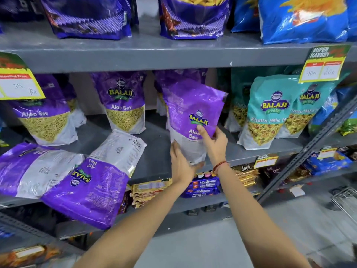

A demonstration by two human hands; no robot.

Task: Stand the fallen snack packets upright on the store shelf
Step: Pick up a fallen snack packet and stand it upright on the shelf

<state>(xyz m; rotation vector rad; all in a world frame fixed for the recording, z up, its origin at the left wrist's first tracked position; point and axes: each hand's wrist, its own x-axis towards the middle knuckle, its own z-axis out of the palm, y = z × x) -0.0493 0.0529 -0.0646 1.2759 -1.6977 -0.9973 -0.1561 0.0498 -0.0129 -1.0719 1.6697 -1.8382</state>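
— Fingers first, please: what are they doing?

— Fingers (201,130) of the right hand (214,144) are curled around the right edge of a purple Aloo Sev packet (193,113), thumb pressed on its front just under the logo. The left hand (181,163) cups the packet's white bottom corner, its fingers wrapped behind and its thumb under the base. Both hands are closed on this one packet.

— Where is that packet?

— On the grey middle shelf (154,147), near its front edge, roughly centre. It is nearly upright and leans a little to the left. I cannot tell whether its base rests on the shelf or is lifted slightly.

— Are other packets down?

— Yes. A fallen purple packet (96,182) lies flat to the left, upside down, its lower end hanging over the shelf's front edge. A second fallen packet (32,169) lies flat at the far left, partly under the first.

— And standing ones?

— Two purple Aloo Sev packets stand further back: one left (46,120), one centre (125,107). To the right stand teal Khatta Mitha packets (268,117). Yellow price tags (19,88) hang from the shelf above, at both ends.

— Anything on the wrists?

— A red thread bracelet (220,165) circles the right wrist.
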